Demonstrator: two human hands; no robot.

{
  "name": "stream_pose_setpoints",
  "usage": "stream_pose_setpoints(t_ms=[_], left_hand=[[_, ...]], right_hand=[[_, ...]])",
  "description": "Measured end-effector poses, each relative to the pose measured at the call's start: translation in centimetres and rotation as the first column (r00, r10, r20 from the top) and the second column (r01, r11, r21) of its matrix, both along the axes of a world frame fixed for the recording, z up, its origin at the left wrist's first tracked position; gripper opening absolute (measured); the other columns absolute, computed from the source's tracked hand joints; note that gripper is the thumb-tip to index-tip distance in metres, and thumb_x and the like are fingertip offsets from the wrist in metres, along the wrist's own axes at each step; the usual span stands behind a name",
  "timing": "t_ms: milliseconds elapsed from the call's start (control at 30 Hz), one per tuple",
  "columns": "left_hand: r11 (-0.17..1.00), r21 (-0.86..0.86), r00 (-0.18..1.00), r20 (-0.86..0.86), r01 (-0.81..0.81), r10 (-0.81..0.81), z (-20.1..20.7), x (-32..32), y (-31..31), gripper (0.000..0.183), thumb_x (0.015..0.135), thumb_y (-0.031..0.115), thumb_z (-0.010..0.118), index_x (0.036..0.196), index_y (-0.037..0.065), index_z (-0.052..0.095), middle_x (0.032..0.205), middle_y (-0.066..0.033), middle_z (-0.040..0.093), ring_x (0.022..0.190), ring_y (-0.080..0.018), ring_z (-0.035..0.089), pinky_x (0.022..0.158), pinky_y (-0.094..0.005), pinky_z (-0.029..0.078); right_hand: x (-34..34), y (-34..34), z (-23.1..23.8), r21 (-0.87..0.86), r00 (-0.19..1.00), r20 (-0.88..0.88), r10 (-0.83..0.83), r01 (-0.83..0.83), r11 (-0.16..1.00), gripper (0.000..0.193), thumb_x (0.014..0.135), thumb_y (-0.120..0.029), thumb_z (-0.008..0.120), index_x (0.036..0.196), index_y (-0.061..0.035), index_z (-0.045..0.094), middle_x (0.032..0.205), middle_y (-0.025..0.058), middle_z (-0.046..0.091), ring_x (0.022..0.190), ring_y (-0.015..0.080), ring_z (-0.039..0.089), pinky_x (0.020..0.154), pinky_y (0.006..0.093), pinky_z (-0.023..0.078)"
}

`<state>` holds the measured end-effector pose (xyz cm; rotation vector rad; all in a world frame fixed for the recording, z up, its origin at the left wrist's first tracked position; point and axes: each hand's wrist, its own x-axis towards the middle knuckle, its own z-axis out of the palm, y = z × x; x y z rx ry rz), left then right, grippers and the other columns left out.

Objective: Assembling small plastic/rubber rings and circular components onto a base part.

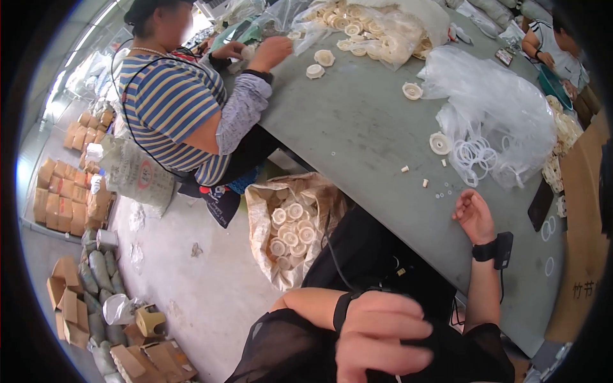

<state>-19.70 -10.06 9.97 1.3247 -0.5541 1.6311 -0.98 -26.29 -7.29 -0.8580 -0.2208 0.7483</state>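
Note:
My left hand (385, 333) is raised close to the camera above my lap, its fingers bent and apart, with nothing seen in it. On the grey table (370, 127) rests my right hand (476, 220), fingers loosely curled, no object visible in the palm. Just beyond its fingertips lie several tiny clear rings (448, 185) and a small cream plug (425, 183). Farther up are a round cream plastic cap (440, 143) and a cluster of thin white rings (474, 158), beside a large clear plastic bag (488, 96).
An open woven sack (262, 223) of round cream parts stands on the floor left of me. A co-worker in a striped shirt (169, 96) handles something at the table's far left. A heap of cream parts (367, 32) lies at the back. A dark phone-like slab (541, 203) is at right.

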Motion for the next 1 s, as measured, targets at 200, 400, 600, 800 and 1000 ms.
stream_pose_setpoints(t_ms=[200, 400, 600, 800, 1000], left_hand=[[0.928, 0.183, 0.881, -0.416, 0.324, -0.225, -1.4, -0.8, 0.7, 0.110, 0.060, -0.009, 0.065, 0.131, 0.030, -0.010, 0.080, -0.0162, 0.060, 0.056, -0.0231, 0.056, 0.047, -0.0303, 0.049], [0.886, 0.155, 0.842, -0.416, 0.437, -0.343, -1.5, -0.9, -0.3, 0.112, 0.061, -0.009, 0.063, 0.132, 0.027, -0.015, 0.081, -0.0147, 0.060, 0.056, -0.0233, 0.056, 0.049, -0.0315, 0.051], [0.858, 0.133, 0.861, -0.204, 0.496, -0.466, -0.4, 0.1, -0.4, 0.059, 0.075, 0.005, 0.063, 0.123, 0.016, 0.030, 0.081, -0.0108, 0.058, 0.062, -0.0229, 0.057, 0.050, -0.0328, 0.047], [0.897, 0.073, 0.891, -0.173, 0.436, -0.419, -1.4, -0.4, 1.3, 0.025, 0.071, 0.001, 0.066, 0.085, 0.004, 0.045, 0.076, -0.0097, 0.055, 0.057, -0.0219, 0.058, 0.051, -0.0299, 0.050], [0.813, 0.111, 0.768, -0.422, 0.572, -0.483, -2.6, 1.2, 2.7, 0.020, 0.077, 0.013, 0.062, 0.072, 0.004, 0.045, 0.067, -0.0070, 0.054, 0.052, -0.0189, 0.058, 0.048, -0.0278, 0.050]], right_hand=[[0.1, 0.0, 0.1, 0.011, 1.000, 0.019, 0.013, -0.013, 1.000, 0.022, 0.087, -0.019, 0.044, 0.098, -0.0011, 0.049, 0.080, 0.0105, 0.056, 0.065, 0.0162, 0.054, 0.064, 0.0325, 0.046], [0.1, -0.4, 0.0, -0.036, 0.999, 0.025, 0.036, -0.035, 0.999, 0.025, 0.087, -0.023, 0.045, 0.098, -0.0017, 0.049, 0.080, 0.0096, 0.056, 0.066, 0.0157, 0.054, 0.065, 0.0323, 0.046], [-0.2, -0.4, 0.2, -0.028, 1.000, -0.009, 0.025, -0.025, 0.999, 0.021, 0.086, -0.017, 0.043, 0.097, -0.0006, 0.051, 0.080, 0.0098, 0.056, 0.064, 0.0157, 0.053, 0.065, 0.0320, 0.046], [0.0, 0.1, 0.6, -0.017, 0.999, 0.025, 0.022, -0.021, 1.000, 0.020, 0.086, -0.018, 0.044, 0.096, -0.0018, 0.051, 0.080, 0.0091, 0.056, 0.065, 0.0154, 0.054, 0.065, 0.0311, 0.046], [0.3, -0.5, -0.1, 0.000, 1.000, -0.006, 0.017, -0.017, 1.000, 0.021, 0.086, -0.018, 0.045, 0.096, -0.0010, 0.052, 0.080, 0.0095, 0.057, 0.065, 0.0156, 0.056, 0.065, 0.0316, 0.048]])
